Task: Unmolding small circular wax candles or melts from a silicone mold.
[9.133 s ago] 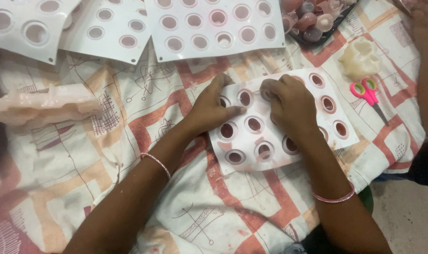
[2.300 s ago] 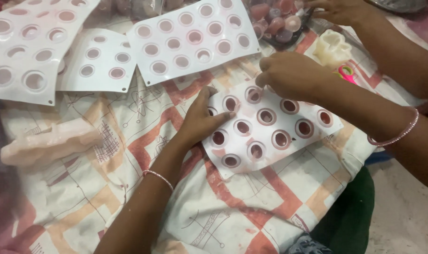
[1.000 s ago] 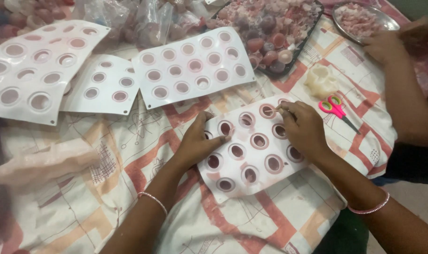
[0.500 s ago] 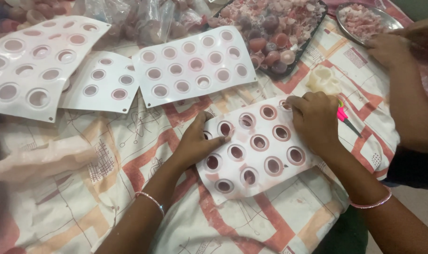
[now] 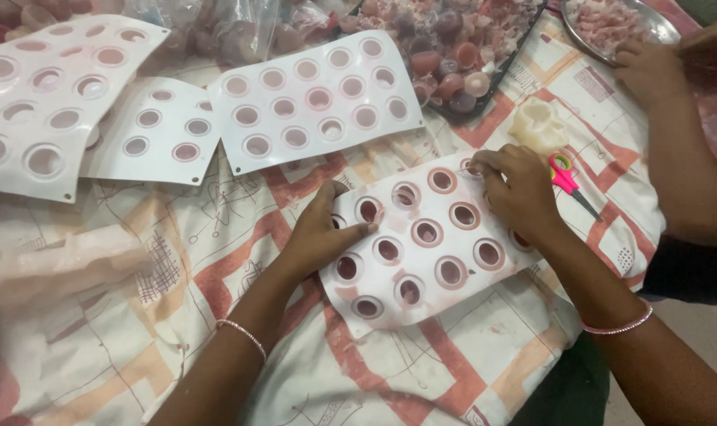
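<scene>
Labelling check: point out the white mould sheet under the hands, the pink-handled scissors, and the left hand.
white mould sheet [image 5: 429, 260]: head view, bare surface between cavities.
pink-handled scissors [image 5: 562, 175]: head view, pink handle.
left hand [image 5: 320, 235]: head view, back of the hand, resting on the sheet's left edge.

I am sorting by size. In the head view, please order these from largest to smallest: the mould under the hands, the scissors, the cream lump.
1. Mould, clearly largest.
2. Cream lump and scissors: look alike, not ranked.
</scene>
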